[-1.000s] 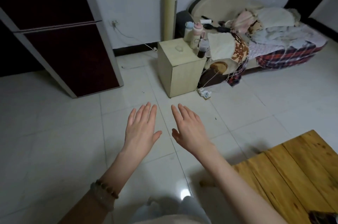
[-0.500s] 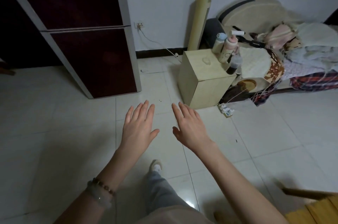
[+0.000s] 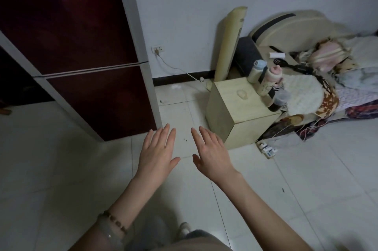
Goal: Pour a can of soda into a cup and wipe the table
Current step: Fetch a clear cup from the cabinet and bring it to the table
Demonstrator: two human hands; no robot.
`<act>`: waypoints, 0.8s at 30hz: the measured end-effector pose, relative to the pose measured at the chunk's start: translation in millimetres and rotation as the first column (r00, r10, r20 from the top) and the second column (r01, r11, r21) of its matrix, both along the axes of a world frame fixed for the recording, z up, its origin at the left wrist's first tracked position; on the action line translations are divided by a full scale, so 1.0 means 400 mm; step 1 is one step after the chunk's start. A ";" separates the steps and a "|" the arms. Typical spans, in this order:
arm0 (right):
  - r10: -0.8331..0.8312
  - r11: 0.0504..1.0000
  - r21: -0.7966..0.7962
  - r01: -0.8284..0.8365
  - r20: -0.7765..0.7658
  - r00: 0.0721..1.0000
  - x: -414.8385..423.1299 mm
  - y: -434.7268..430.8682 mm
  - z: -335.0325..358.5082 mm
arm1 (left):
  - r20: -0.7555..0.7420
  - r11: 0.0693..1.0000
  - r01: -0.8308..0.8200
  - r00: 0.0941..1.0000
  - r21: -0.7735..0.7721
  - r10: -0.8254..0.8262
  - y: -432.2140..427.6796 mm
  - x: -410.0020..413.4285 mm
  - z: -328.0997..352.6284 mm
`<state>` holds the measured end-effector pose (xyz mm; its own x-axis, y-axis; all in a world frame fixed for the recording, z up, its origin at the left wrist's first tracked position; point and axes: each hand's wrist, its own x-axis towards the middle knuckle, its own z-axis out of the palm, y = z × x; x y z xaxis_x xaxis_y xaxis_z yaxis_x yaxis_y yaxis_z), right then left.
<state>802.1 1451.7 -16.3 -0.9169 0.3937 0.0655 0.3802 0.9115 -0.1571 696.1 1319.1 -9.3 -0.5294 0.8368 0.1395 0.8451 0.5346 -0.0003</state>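
Observation:
My left hand and my right hand are stretched out side by side in front of me over the white tiled floor, backs up, fingers straight and held together. Both hold nothing. A bead bracelet sits on my left wrist. No soda can, cup, cloth or table shows in this view.
A dark red two-door fridge stands at the left. A pale wooden cabinet with bottles on it stands ahead to the right, beside a bed piled with clothes. A power strip lies on the floor by it.
The view has turned left: the wooden table at the lower right has left the frame, and the fridge and cabinet have come closer. Both hands keep the same flat pose.

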 end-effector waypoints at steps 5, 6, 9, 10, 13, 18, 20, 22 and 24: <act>-0.075 0.997 0.026 0.075 -0.003 0.997 -0.125 0.097 -0.008 | 0.021 0.998 0.066 0.998 0.002 -0.066 0.117 -0.138 -0.023; -0.088 0.995 0.038 0.088 0.001 0.996 -0.151 0.115 -0.013 | 0.023 0.997 0.082 0.996 -0.001 -0.082 0.141 -0.169 -0.028; -0.144 0.988 0.046 0.144 -0.002 0.990 -0.234 0.175 -0.029 | 0.035 0.990 0.139 0.990 -0.017 -0.139 0.225 -0.272 -0.044; -0.169 0.985 0.047 0.169 -0.008 0.986 -0.264 0.197 -0.035 | 0.041 0.986 0.162 0.986 -0.023 -0.161 0.254 -0.311 -0.050; -0.252 0.966 0.061 0.251 -0.007 0.968 -0.360 0.259 -0.044 | 0.047 0.971 0.239 0.970 -0.027 -0.237 0.343 -0.435 -0.056; -0.394 0.918 0.047 0.395 -0.011 0.919 -0.522 0.355 -0.033 | 0.044 0.932 0.362 0.932 -0.023 -0.361 0.488 -0.636 -0.032; -0.441 0.896 0.053 0.441 -0.007 0.898 -0.576 0.389 -0.023 | 0.032 0.904 0.426 0.904 -0.008 -0.426 0.544 -0.700 -0.024; -0.489 0.871 0.057 0.489 -0.013 0.872 -0.619 0.423 -0.018 | 0.019 0.876 0.482 0.876 -0.005 -0.481 0.598 -0.750 -0.023; -0.540 0.840 0.056 0.540 -0.016 0.841 -0.647 0.457 -0.017 | 0.027 0.851 0.526 0.851 -0.007 -0.525 0.649 -0.784 -0.026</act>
